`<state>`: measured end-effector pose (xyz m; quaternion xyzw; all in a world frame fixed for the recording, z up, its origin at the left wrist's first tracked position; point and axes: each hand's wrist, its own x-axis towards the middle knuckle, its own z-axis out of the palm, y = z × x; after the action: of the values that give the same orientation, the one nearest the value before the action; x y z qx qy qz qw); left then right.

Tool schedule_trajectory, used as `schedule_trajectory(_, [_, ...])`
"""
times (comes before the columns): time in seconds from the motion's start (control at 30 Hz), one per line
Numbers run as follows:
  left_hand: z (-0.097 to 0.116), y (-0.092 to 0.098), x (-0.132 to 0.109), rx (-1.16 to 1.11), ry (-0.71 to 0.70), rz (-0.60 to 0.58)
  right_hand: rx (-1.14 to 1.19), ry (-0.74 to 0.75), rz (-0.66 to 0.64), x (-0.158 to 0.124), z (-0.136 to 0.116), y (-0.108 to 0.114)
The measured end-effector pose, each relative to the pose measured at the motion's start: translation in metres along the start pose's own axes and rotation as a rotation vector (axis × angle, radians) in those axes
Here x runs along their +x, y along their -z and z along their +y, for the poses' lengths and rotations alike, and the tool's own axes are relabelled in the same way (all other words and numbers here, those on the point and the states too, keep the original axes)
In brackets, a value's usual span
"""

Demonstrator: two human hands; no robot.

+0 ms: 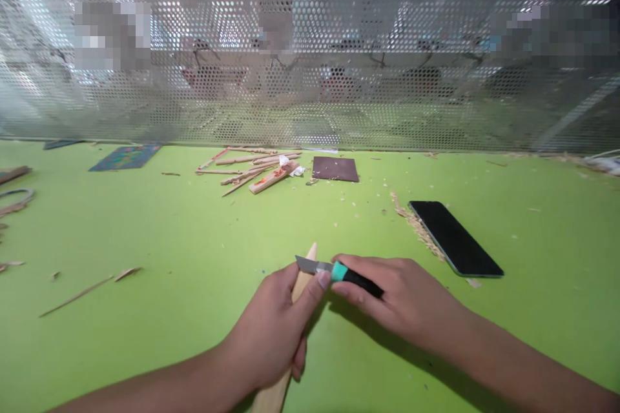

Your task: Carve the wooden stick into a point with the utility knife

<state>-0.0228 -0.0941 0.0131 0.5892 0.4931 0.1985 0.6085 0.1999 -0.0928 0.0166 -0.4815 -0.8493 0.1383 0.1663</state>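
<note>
My left hand (274, 322) is closed around a flat strip of pale wood (274, 395), whose narrowed tip points away from me. In my right hand (394, 287) is a carving knife (356, 279) with a black and turquoise handle. The knife's short angled blade lies across the wood just behind the tip. My left thumb touches the knife close to where blade and handle meet. The palm of my left hand hides the middle of the strip.
Several thin carved sticks (254, 166) and a stained wood block (274, 179) lie near the perforated screen (290, 97). Beside them is a brown sandpaper square (335, 169). A black phone (455, 239) rests at right against wood shavings (420, 229). A patterned sheet (126, 158) lies far left.
</note>
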Motion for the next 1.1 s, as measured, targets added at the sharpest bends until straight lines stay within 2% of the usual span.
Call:
schedule_trajectory(0.2, [0.002, 0.001, -0.002, 0.028, 0.05, 0.017, -0.211, -0.105, 0.261, 0.002, 0.02, 0.005])
schedule_trajectory(0.27, [0.002, 0.001, -0.003, 0.029, 0.035, 0.016, -0.206, -0.091, 0.296, 0.0, 0.024, 0.008])
schedule_trajectory(0.43, [0.002, 0.001, -0.004, 0.025, 0.012, -0.005, -0.121, -0.057, 0.184, -0.003, 0.02, 0.008])
schedule_trajectory(0.63, [0.0, 0.0, -0.005, 0.013, -0.02, -0.018, 0.116, -0.03, -0.099, 0.001, 0.005, 0.011])
schedule_trajectory(0.73, [-0.001, -0.001, -0.004, 0.045, -0.009, 0.002, 0.143, -0.005, -0.134, 0.001, 0.0, 0.01])
schedule_trajectory(0.87, [-0.002, -0.003, -0.003, 0.054, 0.013, 0.021, 0.051, -0.017, -0.065, 0.0, 0.0, 0.002])
schedule_trajectory(1.1, [0.0, -0.001, -0.002, 0.078, 0.041, 0.01, -0.186, -0.155, 0.212, 0.001, 0.021, 0.007])
